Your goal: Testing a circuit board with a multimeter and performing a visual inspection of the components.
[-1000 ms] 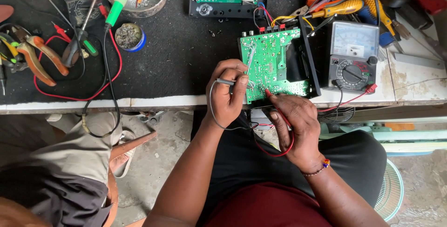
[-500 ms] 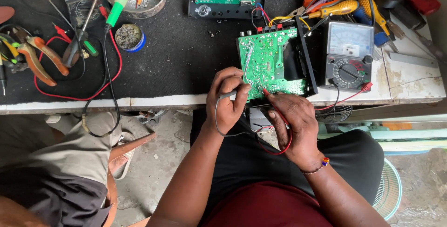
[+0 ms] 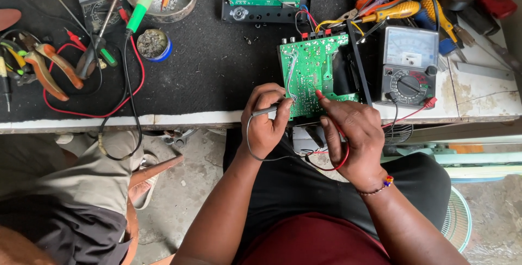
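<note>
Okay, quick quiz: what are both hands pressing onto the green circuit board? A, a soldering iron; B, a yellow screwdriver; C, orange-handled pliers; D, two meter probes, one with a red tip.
D: the left hand holds a dark probe and the right hand a red-tipped probe, both tips on the green circuit board, with leads running toward the analog multimeter.

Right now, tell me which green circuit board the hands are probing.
The larger green board at the bench edge, touched by both hands' probes; the narrow board sits untouched farther back.
</note>
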